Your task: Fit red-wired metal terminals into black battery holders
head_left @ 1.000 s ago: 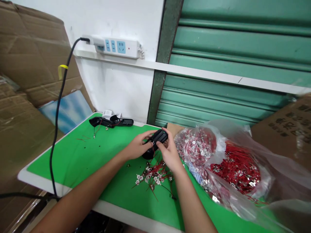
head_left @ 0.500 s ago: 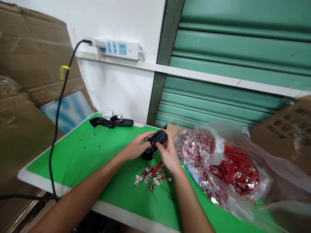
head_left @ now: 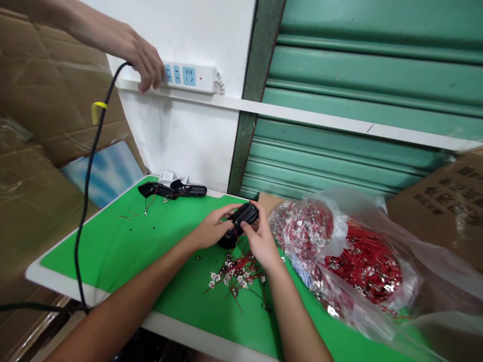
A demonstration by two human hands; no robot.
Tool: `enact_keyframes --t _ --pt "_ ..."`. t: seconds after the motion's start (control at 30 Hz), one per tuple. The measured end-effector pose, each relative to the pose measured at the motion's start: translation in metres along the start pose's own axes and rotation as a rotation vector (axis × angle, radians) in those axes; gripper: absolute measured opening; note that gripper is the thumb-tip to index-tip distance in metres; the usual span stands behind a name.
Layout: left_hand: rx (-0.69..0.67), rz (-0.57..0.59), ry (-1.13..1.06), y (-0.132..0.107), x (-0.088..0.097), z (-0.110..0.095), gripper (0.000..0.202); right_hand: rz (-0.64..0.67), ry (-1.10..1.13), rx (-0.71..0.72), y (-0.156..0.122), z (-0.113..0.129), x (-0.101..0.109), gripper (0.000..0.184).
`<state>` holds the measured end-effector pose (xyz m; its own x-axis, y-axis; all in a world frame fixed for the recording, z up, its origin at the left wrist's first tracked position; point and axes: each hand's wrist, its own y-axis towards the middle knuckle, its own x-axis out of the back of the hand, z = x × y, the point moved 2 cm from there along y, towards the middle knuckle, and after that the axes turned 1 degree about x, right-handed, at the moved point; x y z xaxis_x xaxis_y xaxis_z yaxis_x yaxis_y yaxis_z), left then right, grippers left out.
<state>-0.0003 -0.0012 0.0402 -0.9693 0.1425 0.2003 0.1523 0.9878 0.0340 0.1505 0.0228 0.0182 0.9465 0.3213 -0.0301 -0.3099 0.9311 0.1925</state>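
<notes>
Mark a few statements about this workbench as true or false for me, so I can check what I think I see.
1. The left hand and the right hand both hold a black part over the green mat. True.
2. The clear bag of red wires lies left of the hands. False: it lies to their right.
3. Another person's hand touches the power strip on the wall. True.
4. A hand grips the second black piece at the mat's far edge. False: it lies there with no hand on it.
5. Loose red wires lie on the mat, nearer the person than the hands. True.
</notes>
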Motion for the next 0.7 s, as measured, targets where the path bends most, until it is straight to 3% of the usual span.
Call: enact_keyframes --t 0.5,0.7 --pt "-0.034 0.004 0.02 0.0001 0.0026 0.0004 0.068 0.019 -0.028 -0.023 -0.0015 -0.0008 0.0018 0.068" --pt "-0.049 -0.022 0.048 -0.0002 0.0022 0.0013 0.068 0.029 -0.025 0.029 -0.0023 0.0061 0.0008 0.064"
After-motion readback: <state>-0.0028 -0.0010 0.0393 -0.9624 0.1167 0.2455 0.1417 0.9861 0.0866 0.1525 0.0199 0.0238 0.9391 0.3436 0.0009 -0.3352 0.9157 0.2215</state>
